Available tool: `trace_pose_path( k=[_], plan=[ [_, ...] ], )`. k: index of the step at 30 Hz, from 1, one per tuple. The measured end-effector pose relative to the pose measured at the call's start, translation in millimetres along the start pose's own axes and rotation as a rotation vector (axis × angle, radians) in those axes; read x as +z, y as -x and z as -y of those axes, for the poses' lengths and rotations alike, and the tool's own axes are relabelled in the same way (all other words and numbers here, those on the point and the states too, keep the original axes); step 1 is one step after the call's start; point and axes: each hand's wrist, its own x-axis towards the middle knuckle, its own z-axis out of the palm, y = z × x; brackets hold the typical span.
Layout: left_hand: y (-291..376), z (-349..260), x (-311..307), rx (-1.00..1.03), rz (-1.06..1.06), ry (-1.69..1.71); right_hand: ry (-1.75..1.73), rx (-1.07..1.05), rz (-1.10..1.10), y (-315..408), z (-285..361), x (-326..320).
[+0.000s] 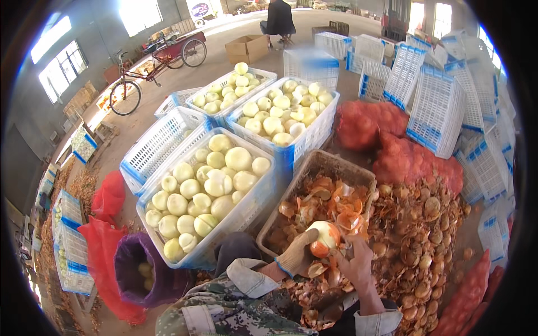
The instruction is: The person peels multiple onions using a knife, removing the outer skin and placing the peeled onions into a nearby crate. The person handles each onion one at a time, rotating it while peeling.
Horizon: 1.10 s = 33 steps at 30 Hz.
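Note:
My left hand (294, 254), in a pale knit work glove, grips a partly peeled onion (326, 238) whose top is white and whose lower side still has orange skin. My bare right hand (355, 259) is at the onion's right side, its fingers bent against the skin; whether it holds a small tool cannot be told. Both hands are over the near end of a brown plastic crate (269, 218) that holds loose onion skins (319, 197). Left of them, a white and blue plastic crate (147, 248) is filled with peeled onions (218, 182).
Unpeeled onions (424, 235) are heaped at the right, below red mesh sacks (416, 161). More peeled onions fill crates (313, 136) ahead. A purple sack (126, 269) stands at the left. Empty crates (437, 109) are piled at the right. Farther off are a cargo tricycle (155, 69) and a seated person (279, 19).

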Motion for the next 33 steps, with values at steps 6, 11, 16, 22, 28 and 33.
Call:
trace_pose_path(
  k=[6,11,16,22,28,33],
  plan=[
    [-2,-1,-14,-0.013,0.023,-0.065,0.106,-0.22,-0.038,0,-7,2],
    [-5,5,-11,-0.036,-0.02,-0.059,0.146,-0.267,-0.035,2,-13,-1],
    [-6,10,-12,-0.041,0.036,-0.048,-0.068,-0.171,-0.077,-5,-2,-6],
    [-3,7,3,-0.043,-0.01,-0.056,0.047,-0.191,0.011,-3,-5,-10],
    [-5,8,-12,-0.009,0.047,-0.124,0.041,-0.014,0.088,1,-3,-15],
    [-2,4,-7,0.046,0.05,-0.204,0.005,-0.065,0.042,-1,-1,-8]
  ],
)
